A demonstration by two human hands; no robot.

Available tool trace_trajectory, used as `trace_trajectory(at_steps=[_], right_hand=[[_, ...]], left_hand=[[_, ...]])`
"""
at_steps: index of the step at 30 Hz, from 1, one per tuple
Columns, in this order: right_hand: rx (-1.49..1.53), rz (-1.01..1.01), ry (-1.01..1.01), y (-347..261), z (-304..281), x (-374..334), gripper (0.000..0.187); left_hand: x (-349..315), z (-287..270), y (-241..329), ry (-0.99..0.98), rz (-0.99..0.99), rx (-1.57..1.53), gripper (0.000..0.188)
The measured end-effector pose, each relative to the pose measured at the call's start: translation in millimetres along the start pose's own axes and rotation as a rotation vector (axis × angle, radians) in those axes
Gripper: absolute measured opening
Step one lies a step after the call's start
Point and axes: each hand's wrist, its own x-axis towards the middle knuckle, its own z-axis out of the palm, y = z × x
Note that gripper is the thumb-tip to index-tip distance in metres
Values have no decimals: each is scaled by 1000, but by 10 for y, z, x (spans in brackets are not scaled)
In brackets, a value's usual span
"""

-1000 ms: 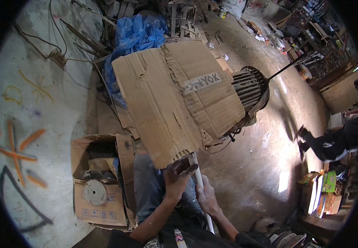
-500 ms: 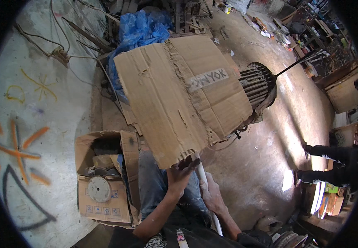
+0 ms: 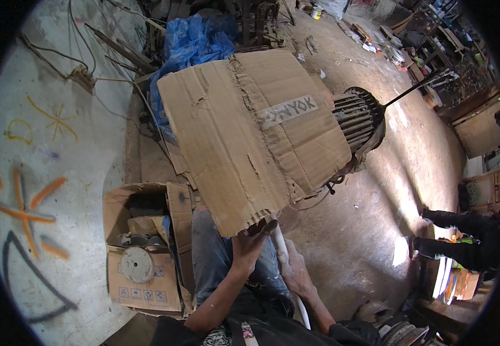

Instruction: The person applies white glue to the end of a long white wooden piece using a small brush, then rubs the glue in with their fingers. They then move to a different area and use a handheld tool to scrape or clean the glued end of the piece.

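My right hand (image 3: pixel 296 270) is wrapped round a long white rod (image 3: pixel 280 242), which slants from my lap up under the cardboard. My left hand (image 3: pixel 251 245) is at the rod's upper end, its fingers curled by the torn lower edge of the cardboard sheet (image 3: pixel 221 144); part of them is hidden there. That big brown sheet, with a strip of tape on it, covers most of a machine. Past its right side shows a ribbed, dark motor (image 3: pixel 361 118). What the rod's upper end touches is hidden under the sheet.
At my left stands an open cardboard box (image 3: pixel 146 288) holding discs, with a pale round disc (image 3: pixel 137 264) at its front. Blue plastic sheeting (image 3: pixel 195 43) lies behind the machine. A person in dark trousers (image 3: pixel 455 233) stands at the right. Metal parts (image 3: pixel 400 334) lie at lower right.
The view has shifted very slightly. Both hands and the white rod stay in nearly the same place under the cardboard edge.
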Motion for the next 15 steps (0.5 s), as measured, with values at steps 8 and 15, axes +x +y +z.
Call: trace_trajectory(at_steps=[8, 15], right_hand=[[34, -25, -23, 6, 2, -27, 43], [27, 41, -21, -11, 22, -7, 42]], left_hand=[[-31, 6, 25, -34, 11, -21, 23], [-1, -10, 13, -71, 37, -17, 21]])
